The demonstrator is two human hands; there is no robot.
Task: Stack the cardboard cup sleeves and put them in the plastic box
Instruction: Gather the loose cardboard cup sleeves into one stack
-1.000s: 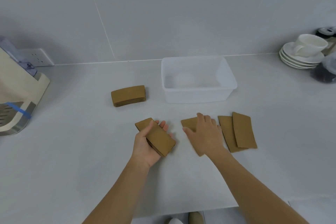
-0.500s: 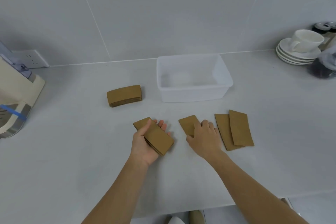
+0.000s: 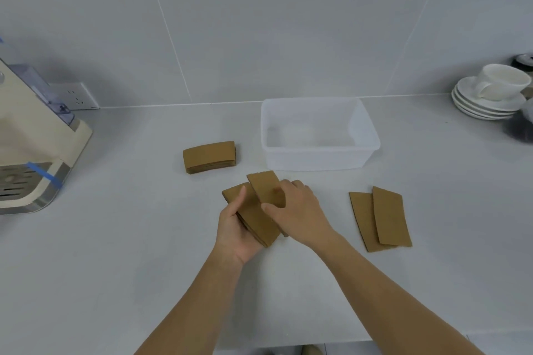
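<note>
**Laying one sleeve onto the stack in my left hand**

Far to the left of the plastic box [image 3: 318, 157], a cream machine [image 3: 31, 150] stands at the desk [image 3: 115, 253] edge. Just left of the box lies a finished stack of cardboard sleeves [image 3: 209, 156], flat on the desk. In front of the box, nearer me, my left hand [image 3: 235, 229] grasps a small stack of sleeves [image 3: 253, 217], thumb along its left edge, palm beneath. My right hand [image 3: 298, 212] pinches a single sleeve [image 3: 264, 186] and holds it overlapping the top of that stack, angled toward the box. To the right of my hands, in front of the box's right corner, two loose sleeves [image 3: 380, 217] lie flat, one overlapping the other. The box holds no sleeves. Far right of it, a white cup [image 3: 500, 81] sits on stacked saucers [image 3: 484, 104].
</note>
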